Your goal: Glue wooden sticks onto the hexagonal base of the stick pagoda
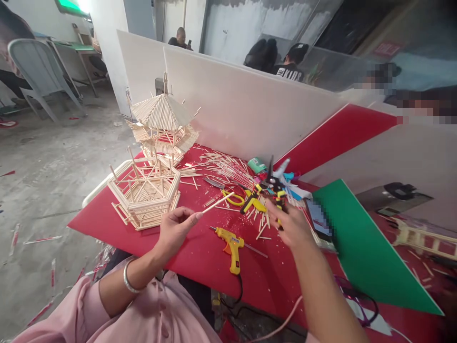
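Observation:
My left hand [178,226] pinches a thin wooden stick [218,202] near one end, and the stick slants up to the right. My right hand [291,221] is closed around a handle of a black-and-yellow hand cutter [273,183]; its blades point away from me and its handles are spread. Beside my left hand stands a hexagonal frame of wooden sticks [146,190] with several upright posts. On the red tabletop [207,267] between my forearms lies a yellow glue gun [232,247], a glue stick poking from its back. Yellow-handled scissors [232,196] lie beyond the held stick.
Behind the frame rises a roofed stick pagoda [162,119]. Loose sticks [228,166] and scraps spread toward a white partition [243,105]. A green board [371,243] and a phone [319,219] are at the right. A green-labelled container [257,165] lies near the cutter. Other people sit beyond the partition.

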A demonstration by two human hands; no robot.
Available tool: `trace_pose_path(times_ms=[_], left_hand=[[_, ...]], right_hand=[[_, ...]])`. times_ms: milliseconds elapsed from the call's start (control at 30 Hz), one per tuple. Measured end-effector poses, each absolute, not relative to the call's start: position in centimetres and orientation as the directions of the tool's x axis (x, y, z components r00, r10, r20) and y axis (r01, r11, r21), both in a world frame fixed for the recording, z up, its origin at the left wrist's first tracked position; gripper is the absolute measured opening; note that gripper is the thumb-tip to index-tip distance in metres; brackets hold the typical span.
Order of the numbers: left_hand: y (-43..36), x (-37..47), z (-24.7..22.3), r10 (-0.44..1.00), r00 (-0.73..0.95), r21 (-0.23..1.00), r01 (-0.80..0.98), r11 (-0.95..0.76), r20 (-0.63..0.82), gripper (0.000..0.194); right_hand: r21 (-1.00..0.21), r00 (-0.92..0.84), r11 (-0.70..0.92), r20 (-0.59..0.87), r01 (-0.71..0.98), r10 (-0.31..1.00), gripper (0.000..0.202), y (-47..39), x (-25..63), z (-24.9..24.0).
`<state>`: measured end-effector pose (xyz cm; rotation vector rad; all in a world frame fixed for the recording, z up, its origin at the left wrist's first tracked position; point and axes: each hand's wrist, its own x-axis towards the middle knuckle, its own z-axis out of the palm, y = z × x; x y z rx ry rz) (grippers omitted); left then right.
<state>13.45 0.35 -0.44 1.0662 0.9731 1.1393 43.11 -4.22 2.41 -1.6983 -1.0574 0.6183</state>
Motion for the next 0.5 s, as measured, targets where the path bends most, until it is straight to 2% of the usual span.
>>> trace_pose_path(times_ms=[33, 67, 133, 167, 200, 267, 367, 500], left_hand=[[0.5, 13.5, -0.4, 0.986, 0.156, 0.973, -0.214, 0.084, -0.051, 0.040], [0.5, 13.5, -0.5, 0.987, 0.153, 0.973, -0.218, 0.078, -0.045, 0.038], [0.5, 13.4, -0.5, 0.988, 0.156, 0.974, -0.220, 0.057, -0.022, 0.035], [0.5, 13.3, -0.5, 0.987, 0.160, 0.977, -0.212, 0.035, 0.000, 0.033], [0.4, 13.1, -0.5, 0.986, 0.164, 0.981, -0.195, 0.007, 0.025, 0.032], [0.2, 12.6, -0.4, 0.983, 0.169, 0.988, -0.144, -0.052, 0.076, 0.030], [-0.1, 11.4, -0.2, 0.978, 0.156, 0.989, -0.081, -0.125, 0.136, 0.031], [-0.5, 10.2, 0.2, 0.967, 0.114, 0.974, -0.022, -0.226, 0.227, 0.028]], right_hand=[[-0.986, 0.404, -0.097, -0.035, 0.133, 0.914, 0.036, -5.7, 41.9, 2.0], [-0.993, 0.300, -0.100, -0.116, -0.069, 0.947, 0.038, -7.3, 40.4, 1.4], [-0.915, 0.099, -0.183, -0.232, -0.360, 0.968, 0.038, -10.0, 36.7, -0.6], [-0.867, 0.012, -0.239, -0.271, -0.437, 0.962, 0.035, -11.1, 34.7, -1.8], [-0.836, -0.026, -0.261, -0.284, -0.482, 0.958, 0.030, -11.9, 32.7, -2.9], [-0.839, 0.030, -0.213, -0.263, -0.501, 0.964, 0.026, -12.8, 29.2, -4.7], [-0.903, 0.215, -0.059, -0.164, -0.425, 0.963, 0.037, -12.6, 26.0, -5.4], [-0.925, 0.216, -0.021, -0.111, -0.380, 0.970, 0.048, -11.6, 24.9, -4.5]])
